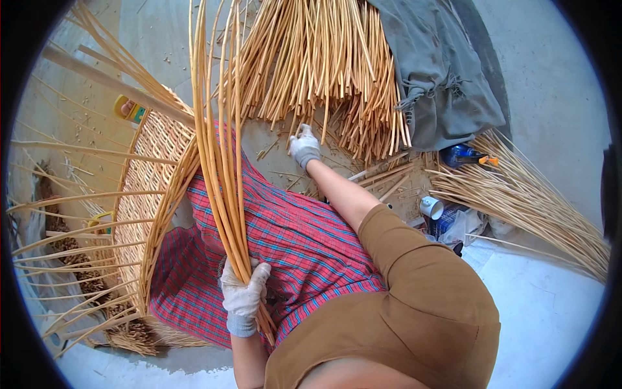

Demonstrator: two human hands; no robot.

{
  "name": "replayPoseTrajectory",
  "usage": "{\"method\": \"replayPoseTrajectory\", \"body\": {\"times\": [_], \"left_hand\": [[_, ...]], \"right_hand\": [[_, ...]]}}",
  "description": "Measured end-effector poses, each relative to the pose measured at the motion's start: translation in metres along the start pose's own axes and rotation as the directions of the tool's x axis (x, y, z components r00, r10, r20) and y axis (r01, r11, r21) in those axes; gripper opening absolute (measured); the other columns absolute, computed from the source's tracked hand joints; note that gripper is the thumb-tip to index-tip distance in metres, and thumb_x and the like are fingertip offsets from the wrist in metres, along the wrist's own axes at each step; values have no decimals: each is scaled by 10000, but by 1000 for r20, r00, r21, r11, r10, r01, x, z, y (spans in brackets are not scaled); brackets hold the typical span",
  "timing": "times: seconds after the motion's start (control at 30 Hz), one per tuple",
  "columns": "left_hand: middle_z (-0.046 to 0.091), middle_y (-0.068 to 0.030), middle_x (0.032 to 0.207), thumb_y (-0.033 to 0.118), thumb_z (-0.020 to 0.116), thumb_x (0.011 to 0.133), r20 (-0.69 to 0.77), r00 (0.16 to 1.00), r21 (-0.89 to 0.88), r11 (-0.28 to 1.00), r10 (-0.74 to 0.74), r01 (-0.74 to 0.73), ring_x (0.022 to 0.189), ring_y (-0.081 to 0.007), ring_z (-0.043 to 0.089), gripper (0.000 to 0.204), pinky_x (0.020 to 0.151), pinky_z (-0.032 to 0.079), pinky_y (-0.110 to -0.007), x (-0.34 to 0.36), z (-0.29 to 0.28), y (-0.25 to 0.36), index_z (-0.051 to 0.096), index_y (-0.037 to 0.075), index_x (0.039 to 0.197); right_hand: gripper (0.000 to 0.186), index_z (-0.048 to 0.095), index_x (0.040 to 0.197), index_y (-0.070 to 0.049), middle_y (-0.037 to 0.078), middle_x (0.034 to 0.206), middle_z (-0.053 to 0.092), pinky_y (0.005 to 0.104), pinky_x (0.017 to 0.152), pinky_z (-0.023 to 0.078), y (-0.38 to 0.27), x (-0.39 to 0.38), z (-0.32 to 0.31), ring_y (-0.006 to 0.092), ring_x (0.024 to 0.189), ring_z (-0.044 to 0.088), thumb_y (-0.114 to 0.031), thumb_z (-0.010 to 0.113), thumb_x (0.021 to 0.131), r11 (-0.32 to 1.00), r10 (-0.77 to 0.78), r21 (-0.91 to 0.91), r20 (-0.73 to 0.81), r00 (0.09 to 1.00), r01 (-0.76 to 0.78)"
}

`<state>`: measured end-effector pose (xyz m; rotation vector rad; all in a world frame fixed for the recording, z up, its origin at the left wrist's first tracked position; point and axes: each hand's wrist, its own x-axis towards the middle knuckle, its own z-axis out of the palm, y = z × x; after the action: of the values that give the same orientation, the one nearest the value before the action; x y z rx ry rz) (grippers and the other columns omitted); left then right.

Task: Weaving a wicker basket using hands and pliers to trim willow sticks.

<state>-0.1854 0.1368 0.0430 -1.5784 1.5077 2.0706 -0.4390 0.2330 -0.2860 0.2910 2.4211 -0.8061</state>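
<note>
The pale concrete floor [557, 97] takes up most of the view and lies barest at the upper right and along the lower right, the widest open room for moving. At the top centre a big heap of cut wicker rods [324, 65] fans out across it, its lower ends ragged. A grey cloth [440, 71] lies over the heap's right edge. At the right a second sheaf of thin rods [531, 201] runs down toward the rim of the view. On the left, a half-woven basket [152, 194] stands on its side, its loose stakes spreading out to the left. A red checked cloth [291, 240] covers the person's lap, between basket and brown sleeve [427, 305].

The left hand [243, 292], in a white glove, is clenched around the lower end of a bundle of long rods [220, 149]. The bundle rises from that grip straight up past the basket's edge to the top of the view, with short butts sticking out below the fist.

The right hand [303, 148], also gloved, reaches forward to the lower edge of the big heap; its fingers touch the rod ends there, but whether they close on one I cannot tell.

Near the right elbow lie a blue tool [463, 155] and a small white cup [431, 207], just beside some scattered sticks.
</note>
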Motion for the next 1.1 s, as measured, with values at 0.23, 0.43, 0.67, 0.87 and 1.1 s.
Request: {"method": "replayPoseTrajectory", "body": {"times": [0.23, 0.43, 0.67, 0.87, 1.1], "left_hand": [[529, 4, 639, 48, 739, 797, -2, 1000, -3, 1000, -16, 16, 420, -72, 474, 279, 367, 389, -218, -1, 0, 2, 507, 58, 952], [520, 21, 650, 65, 752, 794, 1, 1000, -7, 1000, 1, -1, 434, -61, 472, 287, 385, 399, -210, -2, -3, -3, 521, 55, 965], [549, 16, 722, 50, 767, 786, 32, 999, -80, 997, 4, -1, 477, -48, 482, 327, 414, 416, -206, -1, -3, 2, 537, 58, 1018], [601, -10, 832, 234, 811, 783, 99, 995, 3, 1000, -30, 30, 644, -92, 577, 452, 556, 493, -245, 3, -9, -1, 579, 58, 1129], [650, -88, 877, 354, 782, 794, 146, 974, 154, 969, 171, -193, 845, -172, 620, 462, 769, 500, -327, 6, -12, -14, 575, 49, 1073]], "right_hand": [[565, 412, 1362, -48, 192, 969, 670, 424, 613, 567, -8, 58, 15, 296, 737, 692, -305, 609, 899, 960, 240, 132, 61, 969, -247], [228, 453, 1148, -180, 60, 685, 506, 394, 382, 358, 17, 85, 59, 211, 475, 478, -210, 564, 951, 694, 260, 697, -7, 966, -181], [145, 436, 918, -186, 5, 588, 450, 294, 325, 304, 2, 83, 30, 134, 394, 415, -136, 572, 909, 406, 227, 860, 233, 946, -309], [177, 507, 796, -117, -28, 568, 402, 275, 416, 345, -3, 74, -3, 125, 445, 386, -192, 500, 956, 269, -130, 829, 535, 835, -490], [325, 355, 671, -188, -37, 517, 293, 257, 372, 215, -1, 101, -19, 113, 414, 259, -304, 339, 974, 471, 65, 749, 498, 865, -466]]}}
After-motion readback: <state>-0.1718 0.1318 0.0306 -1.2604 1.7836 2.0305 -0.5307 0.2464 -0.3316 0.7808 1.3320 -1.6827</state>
